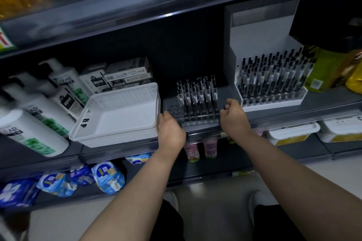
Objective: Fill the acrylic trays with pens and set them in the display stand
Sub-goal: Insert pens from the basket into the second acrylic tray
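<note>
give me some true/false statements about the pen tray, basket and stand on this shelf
The left hand and right hand grip the ends of the clear acrylic tray. True.
The white perforated plastic basket is full of pens. False: no pens show in it.
The white display stand already holds black-topped pens. True.
The gripped tray sits right of the stand. False: left of it, beside the basket.
Every hole in the gripped tray is filled. False: its left-end holes are bare.
</note>
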